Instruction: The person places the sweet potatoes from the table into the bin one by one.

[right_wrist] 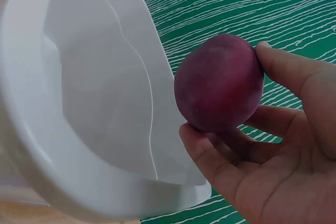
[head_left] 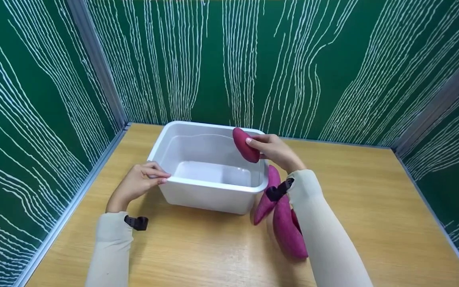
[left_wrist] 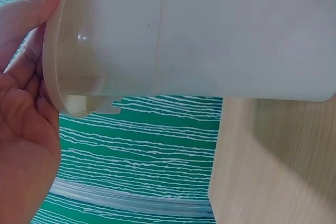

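A white plastic bin (head_left: 209,193) stands on the wooden table, its inside bare in the head view. My left hand (head_left: 140,179) pinches the bin's near left rim between thumb and fingers; the left wrist view shows the same grip on the rim (left_wrist: 51,61). Over the bin's right side, my right hand (head_left: 275,150) holds a purple-red sweet potato (head_left: 246,145) between thumb and fingertips. Up close in the right wrist view, that sweet potato (right_wrist: 219,83) appears end-on beside the bin's wall (right_wrist: 105,77).
More sweet potatoes (head_left: 287,231) lie on the table (head_left: 373,215) right of the bin, partly hidden beneath my right forearm. Green panels (head_left: 213,59) with white wavy lines enclose the table at the back and sides, with grey metal posts (head_left: 98,59) at the corners.
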`<state>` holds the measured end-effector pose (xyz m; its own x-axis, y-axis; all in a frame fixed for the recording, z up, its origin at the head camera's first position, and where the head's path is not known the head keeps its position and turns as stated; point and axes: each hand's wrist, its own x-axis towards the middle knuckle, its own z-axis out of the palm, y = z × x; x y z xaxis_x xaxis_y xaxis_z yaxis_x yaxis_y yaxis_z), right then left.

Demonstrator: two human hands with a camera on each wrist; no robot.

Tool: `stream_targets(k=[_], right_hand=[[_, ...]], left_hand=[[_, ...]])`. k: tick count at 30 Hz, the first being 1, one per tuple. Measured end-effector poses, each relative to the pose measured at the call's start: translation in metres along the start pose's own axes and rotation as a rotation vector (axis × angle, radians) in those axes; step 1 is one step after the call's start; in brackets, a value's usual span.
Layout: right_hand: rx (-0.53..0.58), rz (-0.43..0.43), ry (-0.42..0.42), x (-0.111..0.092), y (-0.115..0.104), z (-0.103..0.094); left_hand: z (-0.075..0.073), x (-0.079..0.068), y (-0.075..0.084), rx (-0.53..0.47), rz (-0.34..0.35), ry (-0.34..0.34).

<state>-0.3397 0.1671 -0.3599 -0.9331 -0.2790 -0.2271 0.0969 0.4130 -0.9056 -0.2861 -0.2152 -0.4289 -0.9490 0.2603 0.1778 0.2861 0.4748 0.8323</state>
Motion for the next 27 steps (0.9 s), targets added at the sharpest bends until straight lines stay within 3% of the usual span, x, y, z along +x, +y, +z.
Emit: stream_targets(k=[6, 14, 21, 27], right_hand=[[0.001, 0.015, 0.002, 0.001, 0.004, 0.0], [0.026, 0.004, 0.004, 0.0, 0.003, 0.0], [0.009, -0.003, 0.014, -0.001, 0.004, 0.001], [-0.009, -0.011, 0.024, -0.004, 0.005, 0.0]], left_hand=[[0.0, 0.0, -0.001, 0.007, 0.033, 0.002], [0.0, 0.0, -0.001, -0.002, 0.008, 0.002], [0.0, -0.006, 0.015, 0.014, 0.0, -0.002], [0.0, 0.0, 0.0, -0.003, 0.009, 0.0]])
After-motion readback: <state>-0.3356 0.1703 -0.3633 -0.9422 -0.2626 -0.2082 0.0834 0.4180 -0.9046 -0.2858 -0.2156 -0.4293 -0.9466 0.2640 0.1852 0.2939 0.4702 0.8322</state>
